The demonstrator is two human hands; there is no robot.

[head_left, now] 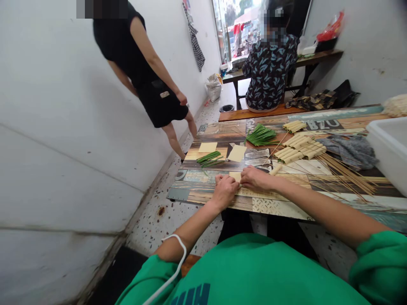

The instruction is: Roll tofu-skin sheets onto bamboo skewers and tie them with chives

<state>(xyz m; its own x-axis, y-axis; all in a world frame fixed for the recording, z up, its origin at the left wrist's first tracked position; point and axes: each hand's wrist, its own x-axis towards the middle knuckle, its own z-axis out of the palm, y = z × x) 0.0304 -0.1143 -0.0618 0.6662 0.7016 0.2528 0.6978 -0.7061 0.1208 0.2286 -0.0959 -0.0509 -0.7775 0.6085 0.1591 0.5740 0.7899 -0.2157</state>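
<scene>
1. One long table (178, 194) with a patchwork-plank top stands before the person in green.
2. Two other people are beyond it: a person in black (140, 63) standing to the left, and a person in a leaf-print shirt (267, 72) seated with their back turned.
3. White tub (389, 146) at the table's right end, with a grey cloth (352, 150) near it.
4. Many thin sticks (349, 173) fan out in front of that cloth.
5. Stacked pale rolls (299, 148) lie beside the sticks, a smaller group of rolls (294, 126) just behind.
6. Long cut greens (260, 135) lie left of the rolls; a shorter bundle (208, 159) is farther left, near two flat yellow sheets.
7. Left hand (225, 189) and right hand (255, 178) — nearly meeting — both grasp a pale sheet (235, 175) at the table's near side, fingers curled on it.
8. Single roll (276, 170) — just beside the right wrist.
</scene>
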